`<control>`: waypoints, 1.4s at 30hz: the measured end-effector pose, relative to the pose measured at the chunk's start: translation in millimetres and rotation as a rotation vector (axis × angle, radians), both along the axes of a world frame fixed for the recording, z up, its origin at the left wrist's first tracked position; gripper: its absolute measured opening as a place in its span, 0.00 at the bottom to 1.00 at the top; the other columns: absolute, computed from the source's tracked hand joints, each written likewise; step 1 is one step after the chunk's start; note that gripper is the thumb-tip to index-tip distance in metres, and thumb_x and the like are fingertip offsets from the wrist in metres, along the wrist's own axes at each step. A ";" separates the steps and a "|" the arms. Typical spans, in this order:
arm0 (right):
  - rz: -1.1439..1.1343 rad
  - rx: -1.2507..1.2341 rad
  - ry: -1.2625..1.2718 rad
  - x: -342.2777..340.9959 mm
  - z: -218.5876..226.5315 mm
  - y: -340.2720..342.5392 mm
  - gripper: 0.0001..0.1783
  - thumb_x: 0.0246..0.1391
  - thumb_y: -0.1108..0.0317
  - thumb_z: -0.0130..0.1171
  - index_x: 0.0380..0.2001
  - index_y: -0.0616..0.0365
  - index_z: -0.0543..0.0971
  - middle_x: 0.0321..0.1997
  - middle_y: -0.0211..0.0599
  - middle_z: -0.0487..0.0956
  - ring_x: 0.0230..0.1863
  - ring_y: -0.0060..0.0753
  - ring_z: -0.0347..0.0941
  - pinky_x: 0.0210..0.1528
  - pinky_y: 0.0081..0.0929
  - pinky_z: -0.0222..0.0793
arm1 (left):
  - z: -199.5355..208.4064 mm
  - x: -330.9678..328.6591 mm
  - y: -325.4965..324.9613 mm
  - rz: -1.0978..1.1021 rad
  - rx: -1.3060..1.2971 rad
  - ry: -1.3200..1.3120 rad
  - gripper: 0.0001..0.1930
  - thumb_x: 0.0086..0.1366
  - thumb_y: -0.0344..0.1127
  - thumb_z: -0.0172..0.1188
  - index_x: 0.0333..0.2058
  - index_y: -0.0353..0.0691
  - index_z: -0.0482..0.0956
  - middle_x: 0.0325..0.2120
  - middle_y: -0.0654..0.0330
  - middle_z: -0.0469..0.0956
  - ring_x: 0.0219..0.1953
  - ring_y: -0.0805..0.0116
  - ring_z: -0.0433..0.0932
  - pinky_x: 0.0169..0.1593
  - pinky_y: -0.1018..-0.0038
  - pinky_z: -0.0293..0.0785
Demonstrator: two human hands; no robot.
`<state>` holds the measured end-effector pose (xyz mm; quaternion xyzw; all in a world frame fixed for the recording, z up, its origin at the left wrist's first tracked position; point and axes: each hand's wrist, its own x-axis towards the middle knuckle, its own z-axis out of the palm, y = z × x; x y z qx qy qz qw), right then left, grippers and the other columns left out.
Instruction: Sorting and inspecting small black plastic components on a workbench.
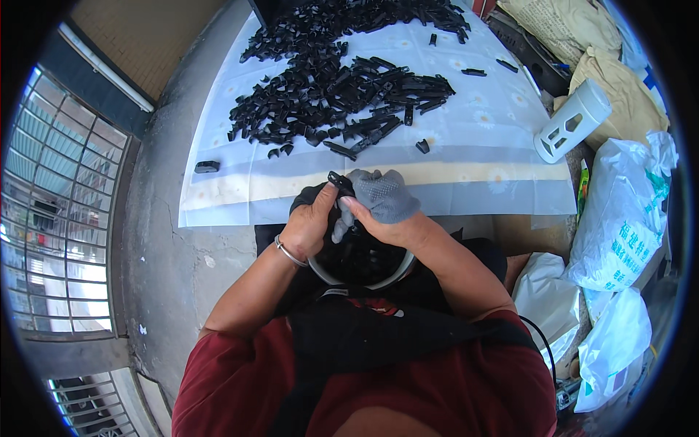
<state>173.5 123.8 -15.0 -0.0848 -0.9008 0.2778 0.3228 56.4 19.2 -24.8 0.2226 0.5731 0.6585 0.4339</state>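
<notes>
Just past the table's near edge, a small, long black plastic part (339, 182) is held between both my hands. My left hand (312, 218) closes on its left side, the thumb pressed along it; the other fingers are mostly hidden by something dark. A grey, dotted glove partly covers my right hand (382, 200), whose bare thumb pushes against the part's near end. Below the hands, a round light-rimmed tub (329, 280) sits at my lap with black pieces inside. On the table ahead lies a large heap of black plastic parts (313, 95), some curved and short, others long.
A pale flowered cloth covers the table (495, 175). One black piece (207, 167) lies alone at left, another (422, 146) nearer the middle. A white plastic cylinder with cutouts (574, 120) leans at the right edge. White plastic bags (619, 211) and brown sacks (611, 91) crowd the right side.
</notes>
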 end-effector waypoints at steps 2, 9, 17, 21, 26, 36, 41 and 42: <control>0.021 0.003 0.047 -0.3 -1.2 1.9 0.11 0.49 0.63 0.53 0.32 0.59 0.75 0.28 0.44 0.75 0.31 0.46 0.70 0.34 0.37 0.64 | 10.1 -0.8 -1.7 0.005 0.009 0.063 0.21 0.65 0.48 0.44 0.32 0.34 0.75 0.22 0.65 0.73 0.23 0.77 0.68 0.26 0.80 0.65; 0.002 0.185 -0.053 12.6 7.2 18.0 0.13 0.52 0.61 0.51 0.36 0.57 0.76 0.30 0.39 0.76 0.31 0.41 0.70 0.34 0.33 0.62 | 19.2 -23.7 -4.7 -0.146 -0.026 0.446 0.23 0.65 0.48 0.42 0.24 0.35 0.74 0.12 0.66 0.67 0.13 0.79 0.63 0.18 0.79 0.60; 0.004 0.370 -0.036 6.2 4.9 3.3 0.10 0.48 0.61 0.54 0.30 0.56 0.76 0.26 0.38 0.75 0.27 0.39 0.69 0.32 0.33 0.61 | 33.3 -12.9 -3.9 -0.167 -0.084 0.913 0.20 0.66 0.43 0.40 0.23 0.34 0.72 0.13 0.53 0.70 0.16 0.56 0.68 0.23 0.68 0.65; 0.061 0.324 -0.031 -2.9 -1.3 -4.1 0.09 0.47 0.62 0.54 0.27 0.55 0.75 0.26 0.37 0.75 0.29 0.40 0.70 0.32 0.36 0.62 | 42.0 -10.9 -7.5 -0.217 -0.120 1.075 0.18 0.65 0.39 0.41 0.23 0.33 0.72 0.19 0.45 0.71 0.24 0.45 0.70 0.29 0.62 0.67; 0.138 0.231 -0.257 -14.7 15.8 9.5 0.08 0.45 0.63 0.54 0.27 0.53 0.76 0.29 0.36 0.75 0.32 0.41 0.71 0.32 0.40 0.64 | 36.7 -61.8 -17.1 -0.036 -0.471 1.530 0.17 0.61 0.46 0.47 0.31 0.36 0.75 0.25 0.48 0.75 0.28 0.49 0.74 0.33 0.62 0.70; -0.192 0.358 -0.100 -56.4 -16.8 30.6 0.11 0.44 0.68 0.48 0.28 0.47 0.79 0.30 0.32 0.77 0.34 0.38 0.72 0.38 0.36 0.67 | 0.4 -120.1 7.8 0.044 -0.540 1.789 0.14 0.54 0.31 0.48 0.39 0.47 0.76 0.36 0.54 0.75 0.37 0.59 0.75 0.40 0.67 0.72; -0.152 0.365 -0.253 -29.6 -8.8 34.5 0.11 0.44 0.71 0.49 0.31 0.50 0.79 0.34 0.34 0.77 0.37 0.39 0.71 0.43 0.35 0.66 | -0.6 -123.9 1.2 -0.032 -0.605 1.798 0.13 0.53 0.32 0.49 0.38 0.46 0.76 0.35 0.53 0.75 0.36 0.58 0.75 0.40 0.66 0.72; -0.151 0.368 -0.253 -28.2 -7.8 32.9 0.11 0.44 0.71 0.49 0.31 0.50 0.79 0.34 0.34 0.77 0.37 0.39 0.71 0.43 0.35 0.66 | -1.5 -125.5 -0.1 -0.013 -0.535 1.833 0.13 0.53 0.32 0.49 0.38 0.45 0.76 0.34 0.53 0.75 0.36 0.58 0.75 0.39 0.66 0.72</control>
